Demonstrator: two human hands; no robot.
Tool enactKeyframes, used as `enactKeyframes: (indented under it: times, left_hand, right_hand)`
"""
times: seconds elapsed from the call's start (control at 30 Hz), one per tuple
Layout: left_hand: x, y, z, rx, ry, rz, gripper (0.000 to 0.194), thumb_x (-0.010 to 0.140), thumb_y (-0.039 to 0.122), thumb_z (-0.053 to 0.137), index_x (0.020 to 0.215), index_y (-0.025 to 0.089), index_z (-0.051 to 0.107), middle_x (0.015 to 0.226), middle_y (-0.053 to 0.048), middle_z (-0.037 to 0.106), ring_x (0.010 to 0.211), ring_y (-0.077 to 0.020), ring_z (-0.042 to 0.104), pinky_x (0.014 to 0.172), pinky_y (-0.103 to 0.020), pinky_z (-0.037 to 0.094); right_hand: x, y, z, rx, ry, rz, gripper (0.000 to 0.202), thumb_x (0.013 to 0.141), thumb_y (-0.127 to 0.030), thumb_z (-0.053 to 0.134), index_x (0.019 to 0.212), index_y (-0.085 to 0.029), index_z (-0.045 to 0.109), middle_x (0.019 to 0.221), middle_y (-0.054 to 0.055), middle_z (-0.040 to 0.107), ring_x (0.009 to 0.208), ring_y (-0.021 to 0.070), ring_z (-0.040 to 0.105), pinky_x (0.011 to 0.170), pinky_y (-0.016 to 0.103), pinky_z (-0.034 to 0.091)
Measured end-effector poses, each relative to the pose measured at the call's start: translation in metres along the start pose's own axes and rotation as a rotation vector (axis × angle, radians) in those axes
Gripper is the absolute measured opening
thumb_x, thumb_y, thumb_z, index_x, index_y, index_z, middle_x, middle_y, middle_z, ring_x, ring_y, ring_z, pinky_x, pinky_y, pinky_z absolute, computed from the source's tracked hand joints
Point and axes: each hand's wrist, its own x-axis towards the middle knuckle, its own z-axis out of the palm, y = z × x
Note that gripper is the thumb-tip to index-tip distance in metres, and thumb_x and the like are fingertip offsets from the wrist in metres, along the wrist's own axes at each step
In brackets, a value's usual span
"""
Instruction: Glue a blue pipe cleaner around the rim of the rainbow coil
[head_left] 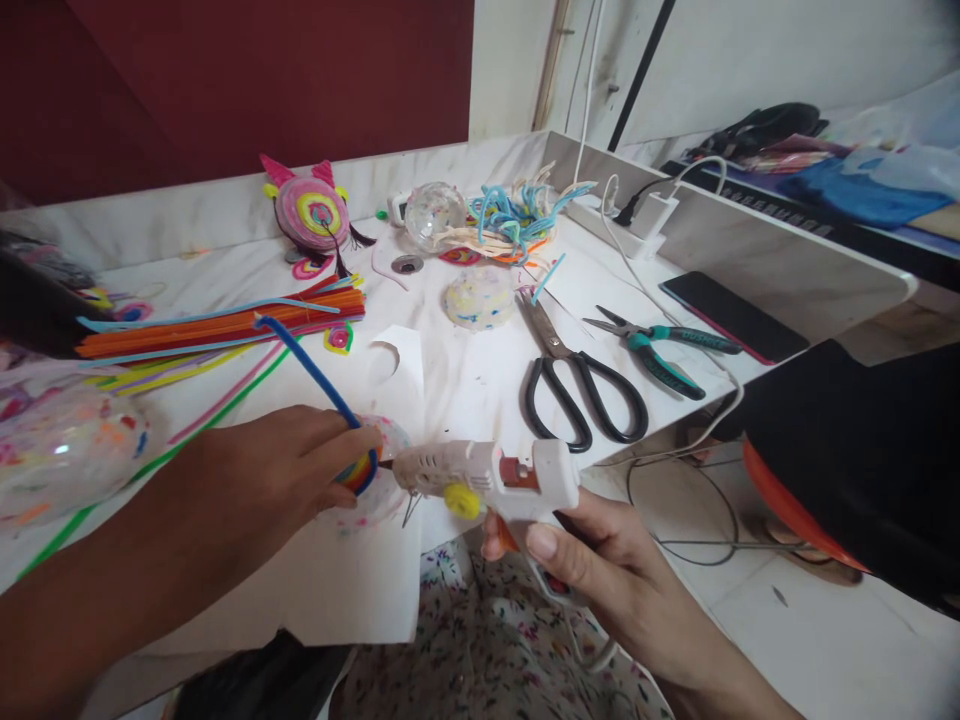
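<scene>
My left hand (292,465) pinches a small multicoloured coil of pipe cleaner, partly hidden by the fingers. A loose blue pipe cleaner (311,375) curves round the coil's edge, its free end rising to the upper left. In my right hand (611,560) is a white hot glue gun (480,470), with fingers wrapped round its handle and one by the orange trigger. The nozzle points left and meets, or nearly meets, the blue pipe cleaner. Beneath the coil, a clear, colour-speckled plastic dome (386,500) rests on white paper (375,590).
Black-handled scissors (555,350), green-handled pliers (649,345) and a phone (731,315) lie to the right. Pipe cleaner bundles (225,320) lie left; blue and cream strands (517,220) sit behind. A round pink craft figure (313,212) leans at the back. A power strip (637,240) stands by the ledge.
</scene>
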Motion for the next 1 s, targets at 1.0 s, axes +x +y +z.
enactKeyframes:
  times: [1.0]
  left_hand:
    - [-0.004, -0.003, 0.005, 0.068, 0.076, 0.027, 0.038, 0.12, 0.037, 0.038, 0.141, 0.034, 0.07, 0.122, -0.002, 0.087, 0.101, -0.0258, 0.085, 0.076, -0.031, 0.068]
  right_hand:
    - [0.031, 0.011, -0.004, 0.157, -0.022, -0.023, 0.041, 0.106, -0.061, 0.079, 0.094, -0.022, 0.086, 0.093, 0.004, 0.079, 0.088, 0.0184, 0.065, 0.083, 0.032, 0.049]
